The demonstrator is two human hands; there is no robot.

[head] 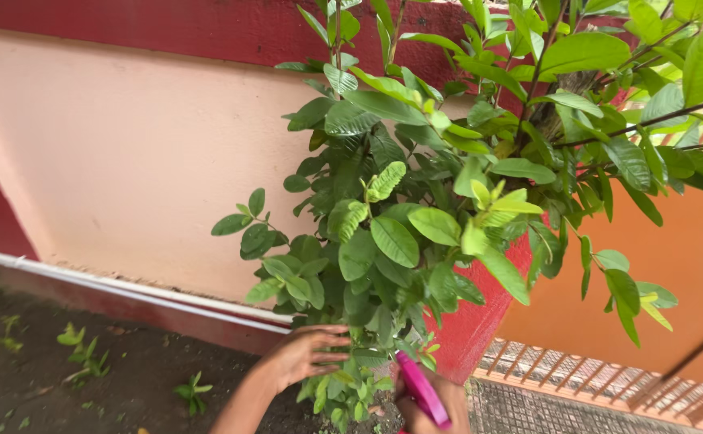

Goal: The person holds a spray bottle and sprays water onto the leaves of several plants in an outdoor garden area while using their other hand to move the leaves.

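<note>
A leafy green shrub [416, 201] grows against a pink wall and fills the middle and right of the head view. My left hand [307, 354] reaches in at the bottom, fingers spread and touching the low leaves and stems. My right hand [436, 406] is at the bottom edge, closed around a pink-handled tool [421, 390] that points up into the lower foliage; its working end is hidden by leaves. The two hands are close together at the base of the plant.
A white pipe [126, 285] runs along the foot of the pink wall [126, 161]. Dark soil with small weeds [86, 362] lies at bottom left. A red pillar [480, 321] and an orange wall [681, 257] stand right, above a tiled ledge [592, 378].
</note>
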